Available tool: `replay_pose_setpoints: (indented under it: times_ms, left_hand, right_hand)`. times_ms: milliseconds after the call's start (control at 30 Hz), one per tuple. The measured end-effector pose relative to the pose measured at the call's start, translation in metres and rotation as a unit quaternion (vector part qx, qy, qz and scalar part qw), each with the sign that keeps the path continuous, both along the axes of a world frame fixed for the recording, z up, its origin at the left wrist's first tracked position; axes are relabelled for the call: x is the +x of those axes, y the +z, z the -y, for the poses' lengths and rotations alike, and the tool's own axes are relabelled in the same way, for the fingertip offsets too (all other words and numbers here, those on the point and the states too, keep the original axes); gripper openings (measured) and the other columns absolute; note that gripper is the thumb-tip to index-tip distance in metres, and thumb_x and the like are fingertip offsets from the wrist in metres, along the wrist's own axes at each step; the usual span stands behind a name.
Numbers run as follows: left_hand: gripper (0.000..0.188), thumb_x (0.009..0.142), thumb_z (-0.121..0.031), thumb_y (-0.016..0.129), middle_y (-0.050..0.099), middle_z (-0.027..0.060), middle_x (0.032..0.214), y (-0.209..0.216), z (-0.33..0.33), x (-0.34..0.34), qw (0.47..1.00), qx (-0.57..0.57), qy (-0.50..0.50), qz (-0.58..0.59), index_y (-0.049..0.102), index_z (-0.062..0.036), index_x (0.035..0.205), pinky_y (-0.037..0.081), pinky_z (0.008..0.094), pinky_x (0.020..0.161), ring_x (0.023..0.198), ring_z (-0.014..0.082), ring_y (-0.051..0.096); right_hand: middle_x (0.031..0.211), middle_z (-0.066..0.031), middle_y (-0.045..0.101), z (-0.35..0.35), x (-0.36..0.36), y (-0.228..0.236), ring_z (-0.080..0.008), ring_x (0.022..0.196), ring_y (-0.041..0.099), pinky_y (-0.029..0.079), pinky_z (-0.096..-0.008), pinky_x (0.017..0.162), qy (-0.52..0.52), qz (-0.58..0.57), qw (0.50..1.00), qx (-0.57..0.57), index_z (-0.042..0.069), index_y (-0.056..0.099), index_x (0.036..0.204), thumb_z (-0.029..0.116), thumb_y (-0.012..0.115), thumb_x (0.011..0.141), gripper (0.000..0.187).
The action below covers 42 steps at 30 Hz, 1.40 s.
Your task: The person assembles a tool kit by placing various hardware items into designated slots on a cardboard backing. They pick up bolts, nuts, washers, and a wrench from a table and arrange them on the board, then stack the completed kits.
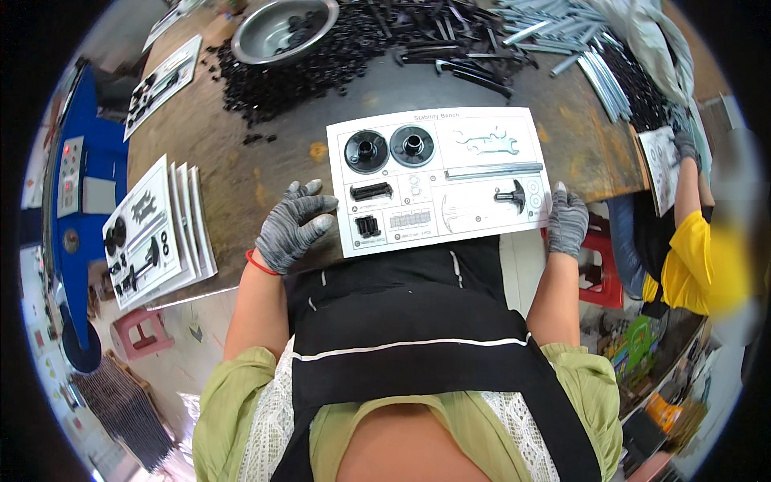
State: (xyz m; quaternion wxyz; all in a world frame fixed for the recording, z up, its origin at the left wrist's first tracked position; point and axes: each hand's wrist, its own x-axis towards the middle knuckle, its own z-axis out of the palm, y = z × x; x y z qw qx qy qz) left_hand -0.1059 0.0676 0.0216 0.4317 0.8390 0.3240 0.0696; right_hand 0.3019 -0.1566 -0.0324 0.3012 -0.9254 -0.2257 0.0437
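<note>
A white printed card [418, 189] lies in front of me at the table's near edge. Two black round discs [366, 151], black bolts [371, 191], a short black cluster [368, 226], a silver tube [494, 170] and a black T-shaped knob [511, 196] show on it. Pale wrench shapes [490, 143] are at its top right; I cannot tell whether they are printed. My left hand [295, 227], in a grey glove, is open beside the card's left edge, fingers spread. At the right edge my gloved right hand [568, 221] grips the card, its fingers partly hidden.
Several similar cards [157, 233] stand overlapped at the left, with another card [163, 87] behind. A metal bowl [285, 30] sits among small black parts [297, 84]. Black bolts [474, 72] and silver tubes [554, 28] lie farther right. A co-worker's gloved hand [684, 145] touches another card [660, 169].
</note>
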Motion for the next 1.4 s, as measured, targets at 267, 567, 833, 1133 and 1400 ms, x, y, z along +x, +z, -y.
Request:
replay_pose_setpoints:
  times_ms: [267, 567, 833, 1133, 1400]
  left_hand:
    - [0.041, 0.083, -0.041, 0.063, 0.065, 0.0099, 0.11, -0.008, -0.005, -0.078, 0.995, -0.005, 0.089, 0.046, 0.067, -0.0067, 0.105, 0.014, 0.0433, 0.112, 0.123, 0.0286, 0.047]
    - [0.022, 0.083, -0.009, 0.067, 0.064, 0.0108, 0.106, -0.047, -0.024, -0.091, 0.904, 0.031, 0.358, 0.231, 0.065, 0.0007, 0.103, 0.042, 0.032, 0.097, 0.104, 0.0205, 0.059]
    - [0.018, 0.08, -0.012, 0.068, 0.063, 0.0137, 0.096, -0.062, -0.039, -0.089, 0.903, 0.2, 0.35, 0.148, 0.067, -0.0014, 0.096, 0.045, 0.0364, 0.087, 0.095, 0.0275, 0.059]
    - [0.017, 0.08, -0.012, 0.067, 0.065, 0.0129, 0.092, -0.055, -0.037, -0.084, 0.902, 0.163, 0.366, 0.163, 0.067, -0.0019, 0.093, 0.046, 0.0361, 0.086, 0.094, 0.0278, 0.059]
    - [0.017, 0.08, -0.013, 0.068, 0.064, 0.0131, 0.094, -0.062, -0.038, -0.087, 0.899, 0.17, 0.371, 0.156, 0.067, -0.0026, 0.094, 0.046, 0.0356, 0.086, 0.095, 0.027, 0.059]
  right_hand:
    - [0.083, -0.0233, 0.065, -0.042, -0.053, 0.003, -0.0382, 0.078, 0.062, 0.048, -0.0433, 0.073, 0.098, 0.008, 0.993, -0.067, -0.001, 0.068, 0.087, 0.041, 0.052, 0.09, 0.045]
    - [0.095, -0.0175, 0.065, -0.142, -0.079, 0.045, -0.0333, 0.09, 0.061, 0.047, -0.0411, 0.078, 0.252, 0.049, 0.966, 0.046, 0.005, 0.069, 0.091, 0.03, 0.062, 0.083, 0.027]
    - [0.112, -0.0139, 0.062, -0.301, -0.168, 0.059, -0.0308, 0.107, 0.057, 0.045, -0.0394, 0.093, 0.447, 0.15, 0.865, -0.173, 0.009, 0.062, 0.115, 0.04, 0.063, 0.082, 0.045]
    - [0.106, -0.0171, 0.065, -0.333, -0.135, 0.024, -0.0338, 0.097, 0.062, 0.047, -0.0422, 0.088, 0.423, 0.1, 0.879, -0.195, 0.007, 0.063, 0.109, 0.043, 0.053, 0.087, 0.043]
    - [0.104, -0.0167, 0.065, -0.338, -0.099, 0.001, -0.0349, 0.096, 0.061, 0.048, -0.0409, 0.085, 0.46, 0.034, 0.887, -0.017, 0.011, 0.06, 0.113, 0.018, 0.052, 0.089, 0.026]
